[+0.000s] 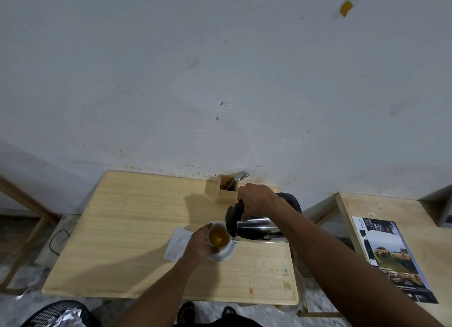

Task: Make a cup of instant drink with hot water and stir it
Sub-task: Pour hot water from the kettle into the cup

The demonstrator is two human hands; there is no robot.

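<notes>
A white cup (218, 236) holding amber liquid stands on a white saucer (227, 252) on the wooden table (127, 228). My left hand (199, 244) wraps the cup's left side. My right hand (256, 200) grips the black handle of a steel kettle (259, 227), which is tipped with its black lid end touching the cup's right rim. A white sachet (176, 243) lies flat just left of the saucer, partly under my left hand.
A wooden holder (226, 192) with a spoon and fork stands at the table's back edge by the wall. A second table (391, 228) with a printed magazine (391, 258) is to the right. A black cable (58, 238) hangs left of the table.
</notes>
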